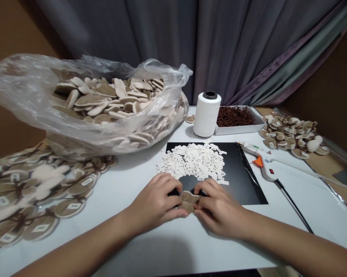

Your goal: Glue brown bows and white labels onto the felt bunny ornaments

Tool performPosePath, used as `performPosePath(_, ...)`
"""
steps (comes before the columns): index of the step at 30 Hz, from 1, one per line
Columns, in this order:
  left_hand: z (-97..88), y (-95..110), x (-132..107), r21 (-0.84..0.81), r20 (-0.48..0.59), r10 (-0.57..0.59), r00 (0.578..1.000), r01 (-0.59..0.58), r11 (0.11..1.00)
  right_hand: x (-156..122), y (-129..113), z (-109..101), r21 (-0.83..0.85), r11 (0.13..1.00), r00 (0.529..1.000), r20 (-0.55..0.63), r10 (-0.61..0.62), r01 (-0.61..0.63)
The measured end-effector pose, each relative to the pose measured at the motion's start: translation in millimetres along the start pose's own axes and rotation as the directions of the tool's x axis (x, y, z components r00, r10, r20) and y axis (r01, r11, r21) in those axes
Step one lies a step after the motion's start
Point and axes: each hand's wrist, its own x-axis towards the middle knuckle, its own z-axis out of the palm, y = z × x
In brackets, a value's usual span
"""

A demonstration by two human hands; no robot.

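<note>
Between my two hands is a small brown fabric piece with a pale edge [190, 197], low over the white table. My left hand [157, 200] grips its left side, thumb below and fingers curled above. On its right side, my right hand [218, 206] pinches it with bent fingers. The piece looks folded or bent across its middle. Just beyond my fingertips, a heap of small white printed labels [195, 159] lies on a black sheet [245, 188].
A clear plastic bag [173, 115] full of brown-and-cream pieces stands behind left. Finished-looking bow-tied pieces [72, 206] lie left, more [291, 132] at right. A white thread cone [207, 115], a tray [239, 130] of dark brown bows and a corded glue gun [267, 167] sit beyond my right hand.
</note>
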Motion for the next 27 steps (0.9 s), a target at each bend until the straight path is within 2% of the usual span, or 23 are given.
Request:
performPosePath(5,3.8,3,3,-0.101,-0.018,0.018,1.0,-0.02,0.995,0,0,-1,0.006,1.0,1.0,0.019,0.004,-0.004)
performPosePath(10,13.2,10,5,-0.217,-0.03,-0.083,0.996,0.074,0.973,0,-1,-1,0.015,1.0,0.999,0.025,0.021,-0.022)
performPosePath(18,8.7,3,0,-0.11,-0.01,-0.128,0.992,0.126,0.986,1,1,-2,0.02,1.0,1.0,0.021,0.014,-0.014)
performPosePath(25,9.6,1,-1,-0.061,-0.015,-0.093,0.996,0.092,0.994,3,3,-1,-0.066,0.989,0.99,-0.051,-0.135,0.131)
performPosePath(27,9.1,3,0,-0.063,-0.007,-0.078,0.997,0.077,0.995,4,2,0,-0.085,0.987,0.987,-0.066,-0.145,0.139)
